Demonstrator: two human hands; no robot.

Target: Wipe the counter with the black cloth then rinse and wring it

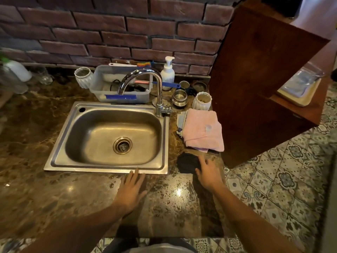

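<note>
The black cloth (187,162) lies bunched on the brown marble counter (54,189), just right of the steel sink's (60,143) front right corner. My right hand (209,173) rests on the cloth's right side, fingers spread over it. Flat on the counter lies my left hand (130,190), fingers apart, fingertips touching the sink's front rim, holding nothing. A chrome tap (145,81) arches over the back of the sink; no water runs.
A folded pink towel (202,131) lies right of the sink, behind the black cloth. A plastic tub (124,95), soap pump bottle (167,72), white ribbed cups and metal cups crowd the back. A wooden shelf unit (259,79) stands at the counter's right end.
</note>
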